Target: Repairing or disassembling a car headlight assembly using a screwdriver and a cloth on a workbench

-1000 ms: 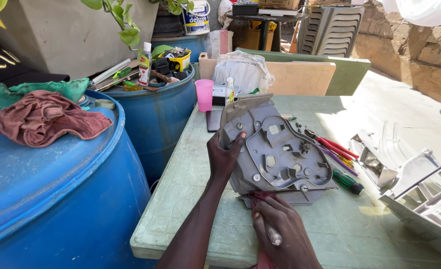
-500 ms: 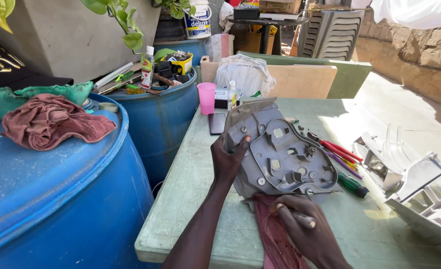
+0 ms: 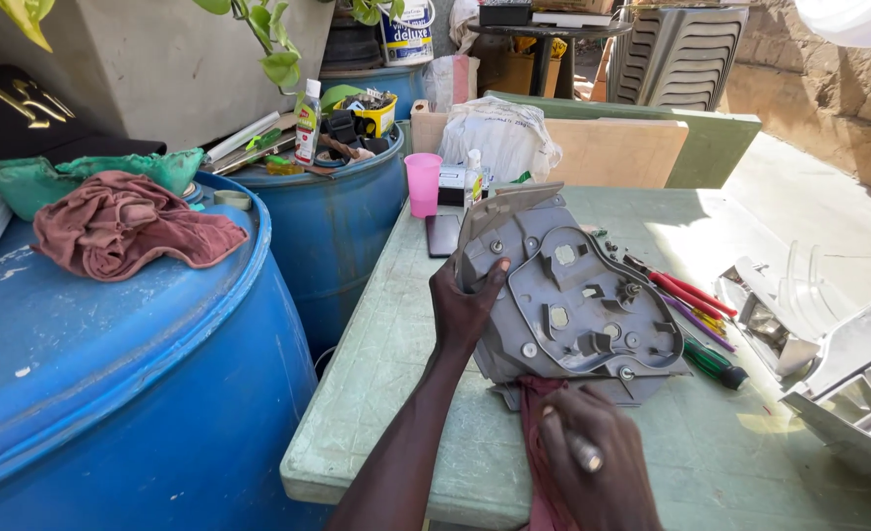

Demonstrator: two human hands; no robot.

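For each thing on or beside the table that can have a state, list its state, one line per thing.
Grey plastic housing: tilted up on the table, back side showing.
Left hand: gripping the housing's left edge.
Right hand: closed around a tool and a red cloth.
Pink cup: upright.
Screwdrivers: lying flat.
Rag: crumpled on the blue drum.

Left hand [image 3: 463, 313] raised, fingers spread, thumb up, grip closed. Right hand [image 3: 593, 462] low, curled into fist.
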